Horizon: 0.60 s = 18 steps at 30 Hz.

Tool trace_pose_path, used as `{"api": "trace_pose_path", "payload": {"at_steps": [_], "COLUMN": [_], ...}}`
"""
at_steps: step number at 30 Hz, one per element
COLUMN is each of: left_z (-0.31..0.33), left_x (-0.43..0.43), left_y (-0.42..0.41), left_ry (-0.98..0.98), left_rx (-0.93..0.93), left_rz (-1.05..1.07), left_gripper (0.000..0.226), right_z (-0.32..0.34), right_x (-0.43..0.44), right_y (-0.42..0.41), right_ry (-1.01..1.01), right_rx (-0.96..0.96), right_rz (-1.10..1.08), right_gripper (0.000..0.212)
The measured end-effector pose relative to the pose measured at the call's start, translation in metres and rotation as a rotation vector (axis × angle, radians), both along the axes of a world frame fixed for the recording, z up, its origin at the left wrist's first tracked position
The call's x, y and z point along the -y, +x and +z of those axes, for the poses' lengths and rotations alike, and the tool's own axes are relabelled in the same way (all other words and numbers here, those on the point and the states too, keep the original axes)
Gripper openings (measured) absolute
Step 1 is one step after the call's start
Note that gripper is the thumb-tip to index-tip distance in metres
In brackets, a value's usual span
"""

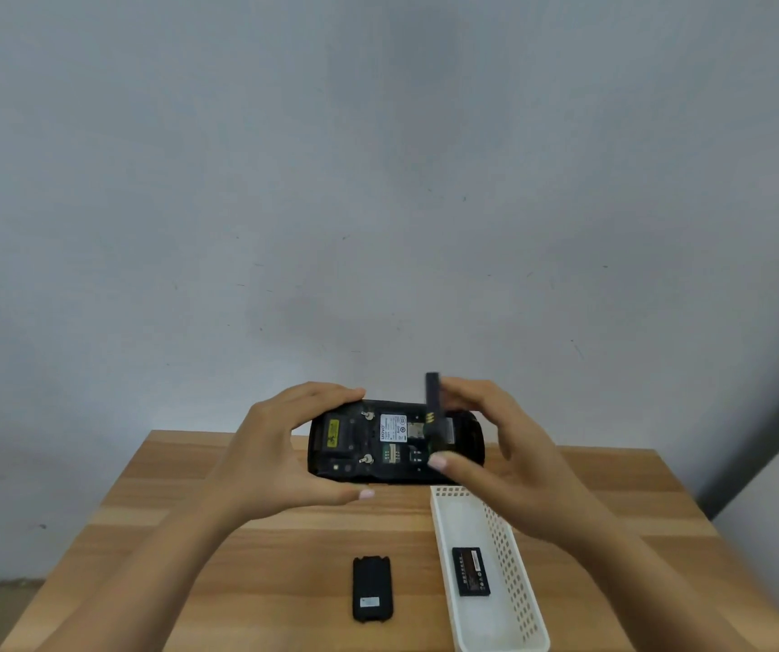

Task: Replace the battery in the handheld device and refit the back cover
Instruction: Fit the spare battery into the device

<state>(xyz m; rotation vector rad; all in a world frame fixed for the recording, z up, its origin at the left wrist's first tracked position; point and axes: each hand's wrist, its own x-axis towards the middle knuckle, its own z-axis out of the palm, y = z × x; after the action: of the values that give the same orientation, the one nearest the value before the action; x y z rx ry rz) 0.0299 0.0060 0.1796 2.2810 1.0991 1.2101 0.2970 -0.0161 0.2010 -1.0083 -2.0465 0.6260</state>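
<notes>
I hold the black handheld device [378, 442] above the table, back side up, its battery bay uncovered with labels and contacts showing. My left hand [274, 454] grips its left end, fingers over the far edge and thumb under the near edge. My right hand [496, 444] pinches a dark battery [433, 411] that stands on edge, nearly upright, at the right end of the bay. The black back cover [372, 589] lies flat on the table near me. A second battery [471, 571] lies in the white tray.
A long white perforated tray [514, 581] runs from under the device toward the near right edge of the wooden table [237, 557]. A grey wall rises directly behind the table. The floor drops away at both sides.
</notes>
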Motion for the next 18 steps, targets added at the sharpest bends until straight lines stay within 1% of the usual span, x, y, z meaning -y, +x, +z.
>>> {"api": "trace_pose_path", "payload": {"at_steps": [2, 6, 9, 14, 18], "left_z": [-0.0009, -0.0023, -0.0026, -0.0044, -0.0052], "left_x": [-0.0001, 0.001, 0.0029, 0.0041, 0.006], "left_y": [-0.0004, -0.0026, -0.005, -0.0079, -0.0075], "left_ry": [0.011, 0.008, 0.0, -0.025, -0.035], "left_rx": [-0.011, -0.015, -0.009, 0.005, 0.008], "left_rz": [0.0, -0.002, 0.001, 0.012, 0.008], "left_gripper": [0.083, 0.084, 0.084, 0.084, 0.084], "right_z": [-0.0016, -0.0021, -0.0011, 0.0025, 0.0045], "right_x": [0.0022, 0.0026, 0.0025, 0.0017, 0.0027], "right_y": [-0.006, -0.0066, -0.0051, -0.0031, -0.0047], "right_ry": [0.05, 0.094, 0.12, 0.189, 0.177], "right_rx": [0.142, 0.264, 0.285, 0.3, 0.297], "right_rz": [-0.004, -0.034, -0.034, -0.056, -0.052], "right_gripper": [0.061, 0.064, 0.065, 0.061, 0.059]}}
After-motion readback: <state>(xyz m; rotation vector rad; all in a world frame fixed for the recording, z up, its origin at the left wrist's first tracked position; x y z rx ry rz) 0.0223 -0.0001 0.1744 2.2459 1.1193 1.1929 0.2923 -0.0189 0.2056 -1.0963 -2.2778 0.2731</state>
